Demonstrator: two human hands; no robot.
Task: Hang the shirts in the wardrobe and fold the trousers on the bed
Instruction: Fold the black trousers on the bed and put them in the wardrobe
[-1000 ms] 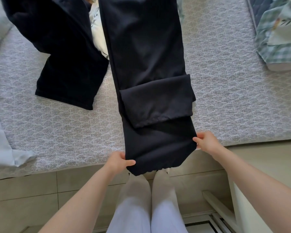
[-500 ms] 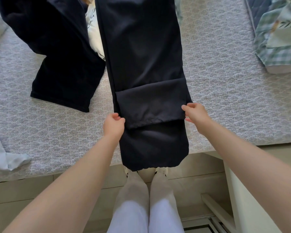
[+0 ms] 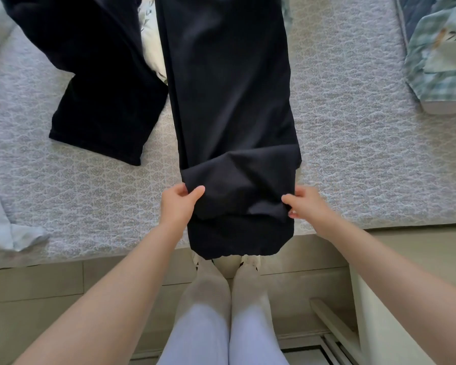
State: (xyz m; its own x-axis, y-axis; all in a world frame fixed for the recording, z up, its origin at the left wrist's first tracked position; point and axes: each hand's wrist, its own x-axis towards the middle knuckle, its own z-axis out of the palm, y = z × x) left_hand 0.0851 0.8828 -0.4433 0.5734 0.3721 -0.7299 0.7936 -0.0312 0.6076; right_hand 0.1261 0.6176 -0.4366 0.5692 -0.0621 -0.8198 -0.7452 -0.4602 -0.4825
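2 pinch grips | left hand [image 3: 178, 204] on trousers [image 3: 229, 101] | right hand [image 3: 307, 204] on trousers

1. One view only: head-worn wide-angle, facing forward and steeply down.
2. Near: left hand [image 3: 178, 205] and right hand [image 3: 306, 206] grip trousers [image 3: 229, 101] mid-frame; bed [image 3: 103, 233] edge just below the grip.

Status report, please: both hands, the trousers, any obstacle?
Left hand and right hand each grip the turned-up flap of the dark trousers. Trousers lie on the bed, end overhanging. Other dark garment lies left, outside the fold.
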